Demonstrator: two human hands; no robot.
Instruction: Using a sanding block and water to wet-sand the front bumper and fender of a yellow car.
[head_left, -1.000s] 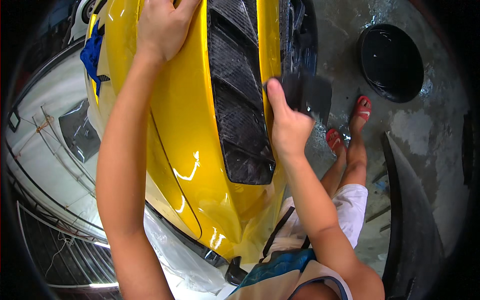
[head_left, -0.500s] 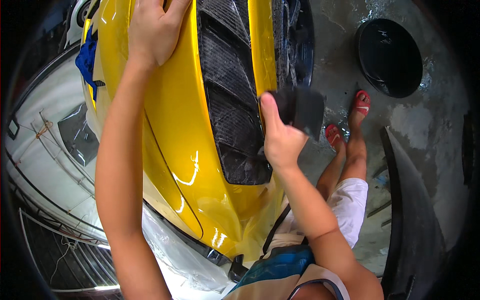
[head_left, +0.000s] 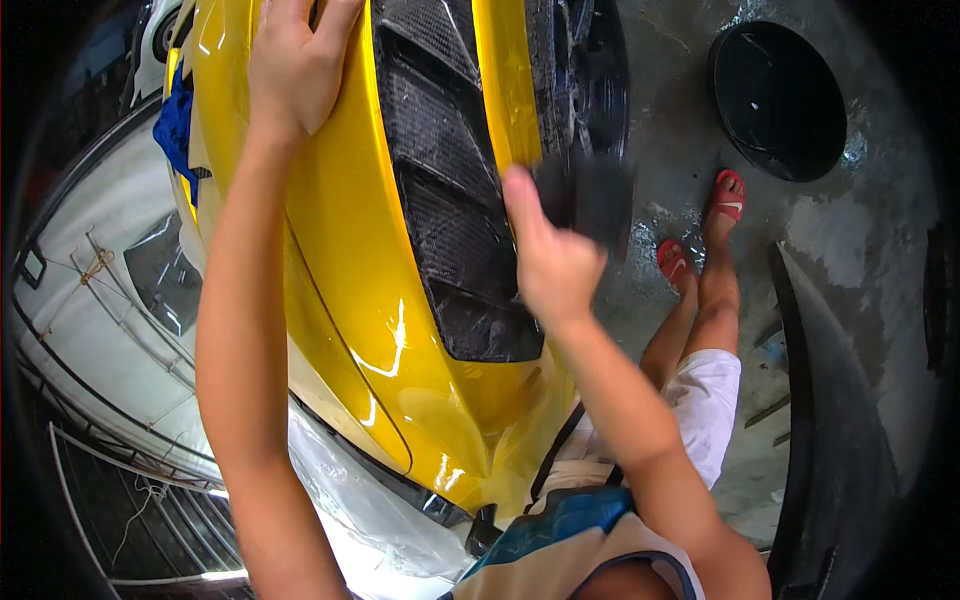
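"Bracing seems to be the part your left hand (head_left: 300, 75) plays, back upward on the yellow panel (head_left: 325, 240). Why there?"

"Probably because that side is a broad, smooth stretch: pressing on it would steady the panel, with your palm off the slatted vent (head_left: 455, 215)."

"And the left grip, how wide is it?"

"Your thumb stands apart from your fingers, but the tips run past the top edge, so I cannot tell whether they lie flat or curl. Nothing held shows in it."

"Your right hand (head_left: 560, 270)?"

"That grip is closed around the black pad (head_left: 600, 205), your thumb pointing ahead along its left side, your other fingers mostly out of view. Such a hold likely lets your thumb set the pad's angle."

"Where is the pad, exactly?"

"At the panel's right side, reaching out over the dark trim (head_left: 565, 80). It is blurred, so I cannot tell whether it touches."

"And the panel itself?"

"Straight in front of you, between your arms, its narrow end near your chest. What bears it is hidden."

"The basin (head_left: 790, 140)?"

"On the wet floor (head_left: 825, 225), ahead and to your right, apart from the panel, perhaps for easy reach. The blue cloth (head_left: 174, 125) hangs at your left, away from both hands."
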